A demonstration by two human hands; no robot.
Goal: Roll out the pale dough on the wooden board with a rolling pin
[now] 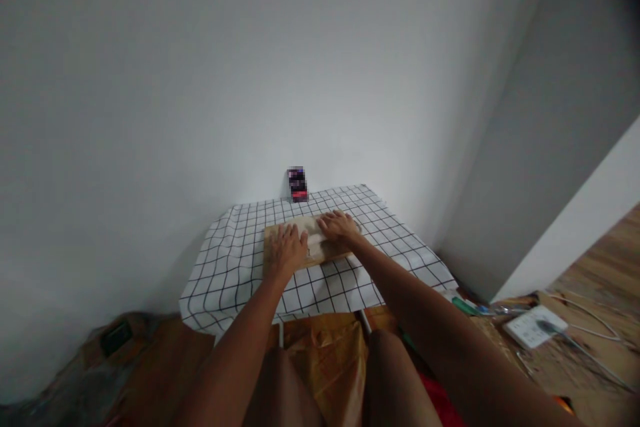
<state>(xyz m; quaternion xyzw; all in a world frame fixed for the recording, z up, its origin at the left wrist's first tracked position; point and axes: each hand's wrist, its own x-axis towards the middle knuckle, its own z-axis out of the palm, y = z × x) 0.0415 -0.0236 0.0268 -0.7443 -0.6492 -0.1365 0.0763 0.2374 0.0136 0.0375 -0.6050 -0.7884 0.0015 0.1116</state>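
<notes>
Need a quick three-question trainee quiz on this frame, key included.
1. True or false: the left hand and right hand are both over the wooden board.
2. Fill in: the tablecloth is white with ___ grid lines.
3. Where is the white power strip? A) on the tablecloth; B) off the tablecloth, at the picture's right; C) under the left hand.

Key: 1 true; 2 black; 3 B.

Cloth (225, 260): white, crossed by thin black lines in a checked grid
Board (323, 254): cream on top, yellowish tan along the front edge
Phone (297, 183): near-black, blurred, with purple tints and a pink-red band low down
Wall (300, 67): plain, pale grey-white
Sheet (335, 363): orange-gold
Power strip (533, 328): white
Floor (610, 257): brown, wood-grained
</notes>
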